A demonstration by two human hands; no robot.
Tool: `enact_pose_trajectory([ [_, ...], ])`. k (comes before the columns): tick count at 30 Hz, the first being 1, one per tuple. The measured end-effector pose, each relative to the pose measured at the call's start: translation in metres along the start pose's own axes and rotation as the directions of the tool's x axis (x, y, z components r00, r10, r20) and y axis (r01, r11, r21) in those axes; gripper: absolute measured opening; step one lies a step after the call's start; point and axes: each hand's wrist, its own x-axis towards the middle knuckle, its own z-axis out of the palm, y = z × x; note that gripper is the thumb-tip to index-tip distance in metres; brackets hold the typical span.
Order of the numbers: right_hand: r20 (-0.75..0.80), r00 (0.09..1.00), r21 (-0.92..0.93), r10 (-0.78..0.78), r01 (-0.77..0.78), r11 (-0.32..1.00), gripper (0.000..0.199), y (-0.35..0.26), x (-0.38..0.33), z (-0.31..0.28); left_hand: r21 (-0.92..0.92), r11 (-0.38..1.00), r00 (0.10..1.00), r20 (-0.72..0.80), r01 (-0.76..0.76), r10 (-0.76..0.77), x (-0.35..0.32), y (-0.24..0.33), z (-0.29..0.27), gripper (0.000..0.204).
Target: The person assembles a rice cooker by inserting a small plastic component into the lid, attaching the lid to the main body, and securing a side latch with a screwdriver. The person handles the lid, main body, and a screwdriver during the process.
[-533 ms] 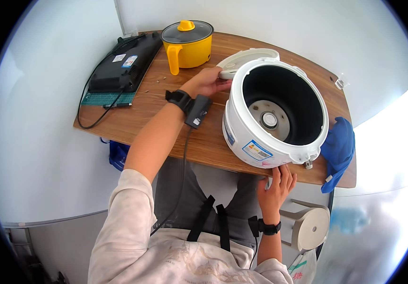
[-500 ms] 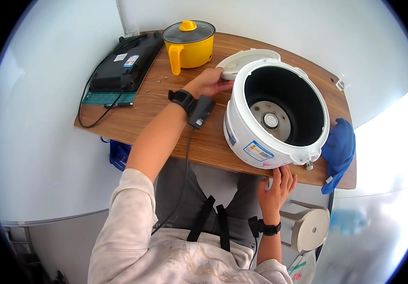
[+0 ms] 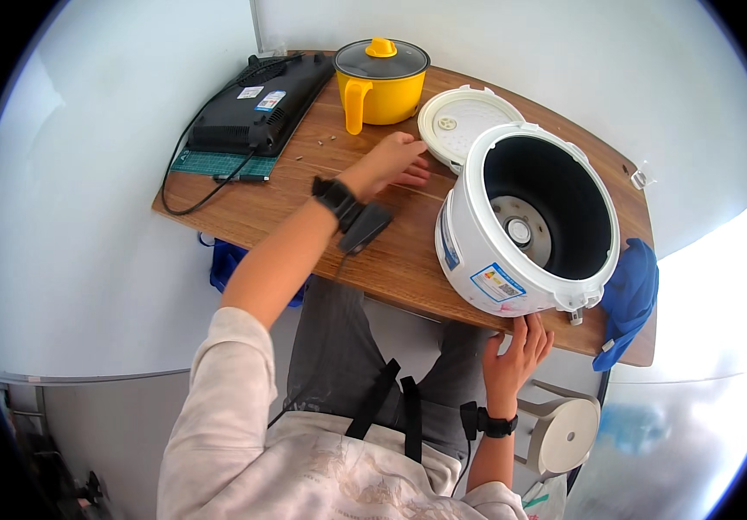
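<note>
White cooker body point(image 3: 469, 251) stands on the tabletop point(image 3: 412, 230), right of the left hand point(image 3: 399, 165) and just beyond the right hand point(image 3: 516, 355). Mouth uncovered; dark inner wall, metal plate point(image 3: 521, 230) with a raised round centre at the bottom. Nothing else seen in it.

Its round white lid point(image 3: 470, 120) lies just ahead and right of the left hand, against or just behind the cooker; contact unclear. Yellow pot point(image 3: 384, 101) farther ahead of the left hand, dark glass cover point(image 3: 382, 66) on; contents can't be made out.

Left hand open, fingers loosely extended, holding nothing; fingertips at the lid's edge, touch uncertain. Right hand also open, fingers pointing up to the cooker's base at the tabletop's near edge, apparently resting there, not wrapped round anything.

Blue cloth point(image 3: 629, 286) right of and beyond the right hand. Black flat appliance point(image 3: 243, 117) on a green mat point(image 3: 208, 162), left of the left hand.

Compared with half a second ago: left hand has let go of the lid's edge; lid now lies flatter, more of its face showing. Right hand keeps its place by the cooker.
</note>
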Motion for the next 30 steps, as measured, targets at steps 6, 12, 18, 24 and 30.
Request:
enact_pose_trajectory([
  [6,-0.014,1.0,-0.006,-0.007,0.007,1.0,0.053,-0.001,-0.001,-0.001,0.691,0.709,0.911,-0.186,-0.144,0.367,-0.06,0.001,-0.088,0.021],
  [12,-0.035,0.999,-0.001,0.0,0.0,1.0,0.053,-0.002,-0.001,0.004,0.929,0.363,0.8,-0.167,-0.067,0.576,-0.075,-0.017,-0.176,0.017],
  [18,-0.032,0.999,0.014,-0.007,0.007,1.0,0.052,0.002,-0.001,0.003,0.979,0.187,0.8,-0.049,-0.08,0.598,-0.067,-0.036,-0.171,0.022],
  [24,-0.016,1.0,0.035,0.008,-0.008,0.999,0.055,0.001,0.001,-0.004,0.991,0.134,0.793,-0.081,-0.001,0.604,-0.056,-0.053,-0.181,0.019],
  [30,-0.013,0.999,0.039,0.031,-0.031,0.999,0.054,0.002,0.002,-0.005,0.991,0.135,0.802,-0.084,0.005,0.591,-0.057,-0.045,-0.178,0.004],
])
